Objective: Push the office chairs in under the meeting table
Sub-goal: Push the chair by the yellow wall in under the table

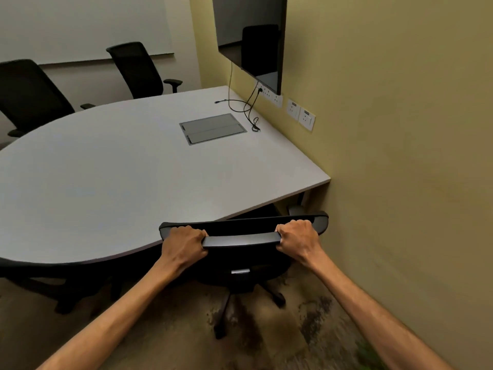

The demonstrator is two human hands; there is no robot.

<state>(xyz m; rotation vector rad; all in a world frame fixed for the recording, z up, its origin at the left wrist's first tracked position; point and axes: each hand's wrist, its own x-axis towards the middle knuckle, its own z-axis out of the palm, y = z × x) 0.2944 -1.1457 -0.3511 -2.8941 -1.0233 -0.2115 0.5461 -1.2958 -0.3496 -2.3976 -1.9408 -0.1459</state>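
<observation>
A black office chair (241,240) stands at the near edge of the grey meeting table (120,166), its seat partly under the tabletop next to the wall. My left hand (184,243) grips the left end of the chair's top bar. My right hand (297,237) grips the right end of the same bar. Another black chair (40,273) sits at the near left, tucked partly under the table. On the far side stand two more black chairs, one (29,94) at the left and one (138,69) further right, both a little back from the table edge.
A yellow wall (400,156) runs close along the right, with sockets (300,113) and a dark screen (250,36) above the table. Black cables (245,108) lie on the tabletop beside a grey cable hatch (213,128). The held chair's wheeled base (226,311) stands on patterned carpet.
</observation>
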